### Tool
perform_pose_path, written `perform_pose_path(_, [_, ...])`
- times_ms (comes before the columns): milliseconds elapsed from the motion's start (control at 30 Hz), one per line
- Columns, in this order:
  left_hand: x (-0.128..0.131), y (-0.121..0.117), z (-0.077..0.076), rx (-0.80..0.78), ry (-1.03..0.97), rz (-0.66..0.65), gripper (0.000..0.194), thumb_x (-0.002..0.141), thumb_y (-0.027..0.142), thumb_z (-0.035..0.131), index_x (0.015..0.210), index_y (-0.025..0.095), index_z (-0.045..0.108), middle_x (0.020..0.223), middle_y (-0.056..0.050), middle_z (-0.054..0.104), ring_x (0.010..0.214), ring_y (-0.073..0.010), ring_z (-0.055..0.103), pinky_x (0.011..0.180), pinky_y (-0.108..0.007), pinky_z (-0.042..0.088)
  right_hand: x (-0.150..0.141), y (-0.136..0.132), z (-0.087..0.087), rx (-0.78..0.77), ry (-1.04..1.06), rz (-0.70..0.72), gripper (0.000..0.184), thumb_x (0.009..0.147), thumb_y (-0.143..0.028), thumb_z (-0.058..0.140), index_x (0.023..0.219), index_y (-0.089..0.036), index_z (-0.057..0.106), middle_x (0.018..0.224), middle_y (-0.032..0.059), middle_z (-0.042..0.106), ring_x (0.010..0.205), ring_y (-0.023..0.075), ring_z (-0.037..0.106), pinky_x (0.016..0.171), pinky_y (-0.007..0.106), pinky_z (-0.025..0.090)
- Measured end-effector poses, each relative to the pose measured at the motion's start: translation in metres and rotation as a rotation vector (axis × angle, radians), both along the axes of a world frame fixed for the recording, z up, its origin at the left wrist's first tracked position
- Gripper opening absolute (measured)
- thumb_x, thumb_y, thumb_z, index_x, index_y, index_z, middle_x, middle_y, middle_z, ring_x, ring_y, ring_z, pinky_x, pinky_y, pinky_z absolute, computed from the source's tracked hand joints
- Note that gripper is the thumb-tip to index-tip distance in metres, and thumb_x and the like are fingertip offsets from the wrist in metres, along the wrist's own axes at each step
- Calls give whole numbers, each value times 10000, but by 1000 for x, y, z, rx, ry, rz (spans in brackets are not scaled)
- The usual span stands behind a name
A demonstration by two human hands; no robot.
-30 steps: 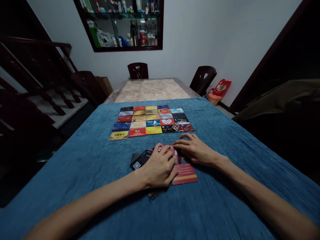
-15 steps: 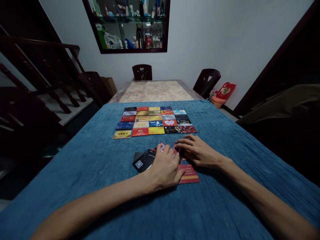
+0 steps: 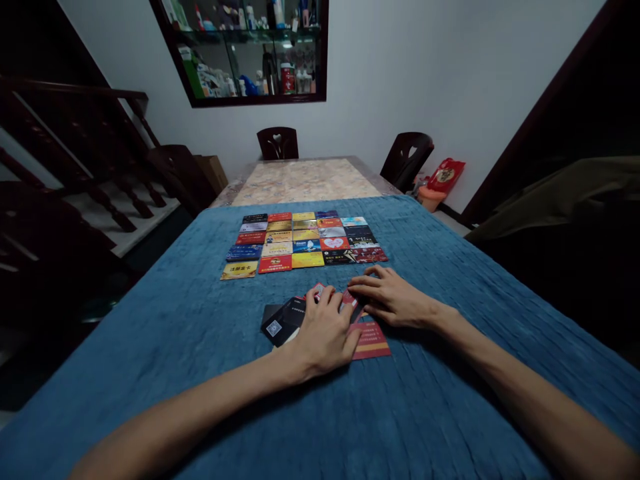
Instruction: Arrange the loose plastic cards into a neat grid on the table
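My left hand (image 3: 327,333) lies palm down over a loose pile of cards, its fingers spread. From under it, on the left, stick out black cards, one with a QR code (image 3: 273,328). A red card with a yellow stripe (image 3: 373,350) shows by the left thumb. My right hand (image 3: 395,297) rests at the pile's right side, fingers stretched out and touching a red-and-dark card (image 3: 353,303) between the two hands. What lies beneath both palms is hidden. Beyond the hands, several rows of colourful cards lie flat edge to edge, with a yellow card (image 3: 307,260) in the front row.
A blue cloth (image 3: 175,320) covers the near part of the table; the patterned tabletop (image 3: 305,180) shows at the far end. Dark chairs (image 3: 407,160) stand around it. A red bag (image 3: 447,175) sits on an orange bin (image 3: 431,199) at the right. A glass-shelved cabinet (image 3: 255,101) is set in the wall.
The view has turned slightly, so everything sits a little further left. Both hands stay at the pile, and slightly more of the red-and-dark card shows between them. The rows of cards look unchanged.
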State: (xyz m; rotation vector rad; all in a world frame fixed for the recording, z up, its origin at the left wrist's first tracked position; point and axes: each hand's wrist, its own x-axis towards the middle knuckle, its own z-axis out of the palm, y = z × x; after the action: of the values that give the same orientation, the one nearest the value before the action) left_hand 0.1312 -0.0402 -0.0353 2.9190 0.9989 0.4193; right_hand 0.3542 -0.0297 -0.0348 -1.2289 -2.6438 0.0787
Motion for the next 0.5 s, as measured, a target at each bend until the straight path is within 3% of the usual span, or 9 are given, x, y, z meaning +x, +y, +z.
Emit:
perform_pose_path(267, [1, -4, 10, -49, 47, 39, 454, 915, 412, 558, 1273, 134, 581, 1296, -174, 593, 1280, -371, 428, 1067, -608, 306, -1, -2, 4, 32, -62, -79, 426, 959, -418, 529, 1281, -162, 642, 1324, 139, 630, 1110, 322, 490, 908, 493, 432])
perform_pose_path(500, [-1, 11, 8, -44, 11, 54, 277, 933, 355, 560, 1089, 144, 650, 1186, -159, 637, 1233, -349, 464, 1017, -593, 336, 2, 2, -1, 50, 5, -57, 391, 966, -417, 530, 1244, -171, 651, 1228, 135, 649, 1045, 294, 491, 894, 474, 452])
